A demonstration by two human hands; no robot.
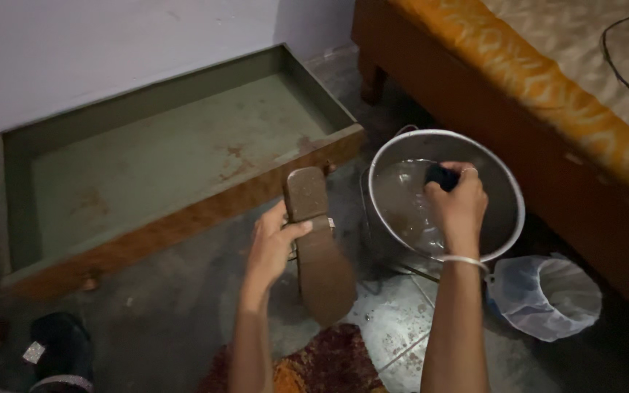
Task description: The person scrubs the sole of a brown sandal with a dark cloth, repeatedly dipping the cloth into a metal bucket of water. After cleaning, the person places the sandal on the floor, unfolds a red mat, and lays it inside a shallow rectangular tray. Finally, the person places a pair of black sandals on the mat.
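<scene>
Grey floor lies beneath your hands. Your left hand point(274, 244) grips a brown sandal point(319, 244); at three o'clock, your right hand point(459, 204) pinches a dark scrubber point(440, 176) over the steel bucket point(507, 189).

**Hidden and cut off**

The right hand point(459, 207) covers most of a dark object point(440, 175), so its kind cannot be told. The bed point(547, 94) runs off the right edge. A dark shoe point(60, 349) is cropped at lower left.
</scene>
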